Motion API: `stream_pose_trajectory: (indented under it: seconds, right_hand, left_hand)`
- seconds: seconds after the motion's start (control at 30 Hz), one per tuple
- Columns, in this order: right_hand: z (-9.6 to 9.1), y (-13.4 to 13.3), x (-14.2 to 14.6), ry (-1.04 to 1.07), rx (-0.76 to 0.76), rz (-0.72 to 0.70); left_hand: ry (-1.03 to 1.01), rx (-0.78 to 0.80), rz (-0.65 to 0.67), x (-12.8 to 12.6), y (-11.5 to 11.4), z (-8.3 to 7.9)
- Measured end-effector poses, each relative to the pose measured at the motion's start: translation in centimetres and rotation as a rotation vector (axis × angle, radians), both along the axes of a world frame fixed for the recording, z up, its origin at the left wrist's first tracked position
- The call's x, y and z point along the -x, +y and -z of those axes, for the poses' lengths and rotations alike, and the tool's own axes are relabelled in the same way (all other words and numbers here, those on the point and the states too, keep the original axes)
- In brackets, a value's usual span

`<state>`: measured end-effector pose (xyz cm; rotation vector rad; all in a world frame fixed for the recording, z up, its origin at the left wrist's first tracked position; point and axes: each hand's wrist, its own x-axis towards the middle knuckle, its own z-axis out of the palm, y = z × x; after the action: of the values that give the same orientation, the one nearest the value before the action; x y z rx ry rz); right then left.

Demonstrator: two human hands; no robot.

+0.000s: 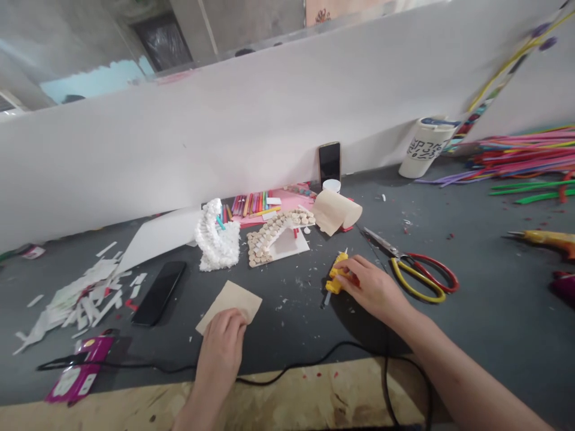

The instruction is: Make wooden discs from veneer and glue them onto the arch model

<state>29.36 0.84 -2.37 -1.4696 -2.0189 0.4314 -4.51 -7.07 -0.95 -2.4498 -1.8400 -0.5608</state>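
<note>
My left hand (227, 335) has its fingers curled together over the near edge of a beige square piece (233, 294), pinning it flat on the dark table. A small yellow hot glue gun (336, 272) is in the grip of my right hand (371, 284); its nozzle points away from me and a grey glue stick pokes out toward me. Beyond my hands stands a small arched staircase model (274, 233), covered in beige discs on a white base. Beside it is a fluffy white model (218, 239). A loose roll of beige sheet (339, 211) lies behind the glue gun.
Scissors (413, 272) lie right of my right hand. A black phone (159, 293) and paper scraps (85, 302) are at left. A black cable (309, 366) crosses the front. Behind are a leaning phone (330, 163), a white cup (424, 149) and pipe cleaners (525, 155).
</note>
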Motion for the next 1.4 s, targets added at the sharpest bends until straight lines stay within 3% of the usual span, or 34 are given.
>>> stream_pose_trajectory:
  seconds: [0.17,0.27,0.33,0.4,0.53,0.67,0.77,0.9,1.03,1.13,1.2,1.3,1.4]
  right_hand:
    - [-0.7,0.2,-0.4,0.037,-0.073,0.115]
    - [-1.1,0.3,-0.6,0.022,-0.121,0.168]
    - [-1.1,0.3,-0.6,0.012,-0.144,0.182]
    - [-1.1,0.3,-0.6,0.049,-0.148,0.201]
    - [-1.0,0.2,-0.8,0.17,-0.095,0.24]
    - [-1.2,0.3,-0.9,0.118,-0.115,0.255]
    - [-1.2,0.4,-0.8,0.18,-0.142,0.245]
    - [-2.1,0.6,-1.2,0.166,-0.143,0.175]
    - [-5.8,0.9,-2.3,-0.067,-0.13,0.063]
    - [-8.8,1.2,-2.5,-0.209,-0.16,-0.005]
    - [-9.7,1.3,-2.2,-0.273,-0.126,-0.046]
    - [-9.3,1.1,-1.8,-0.328,-0.052,-0.113]
    - [-8.2,0.7,-1.8,-0.305,0.004,-0.163]
  left_hand:
    - [0.107,-0.002,-0.071,1.8,0.1,-0.3]
    - [0.207,-0.138,-0.19,3.1,0.5,-1.4]
    - [0.169,-0.224,-0.201,2.6,1.0,-2.4]
    - [0.093,-0.272,-0.127,0.9,1.7,-3.2]
    - [0.042,-0.222,0.158,-4.8,3.6,-4.2]
    - [-0.029,-0.237,0.329,-9.6,5.7,-4.3]
    - [-0.093,-0.23,0.4,-11.1,7.0,-3.5]
    - [-0.228,-0.255,0.416,-10.8,8.0,-1.0]
    - [-0.272,-0.171,0.372,-10.5,8.2,0.6]
    - [-0.202,-0.045,0.336,-10.3,8.2,-0.4]
    - [-0.115,-0.008,0.268,-9.2,8.2,-2.0]
    - [-0.028,0.016,0.003,-5.1,7.8,-4.1]
    - [0.102,0.07,-0.342,0.9,6.7,-4.3]
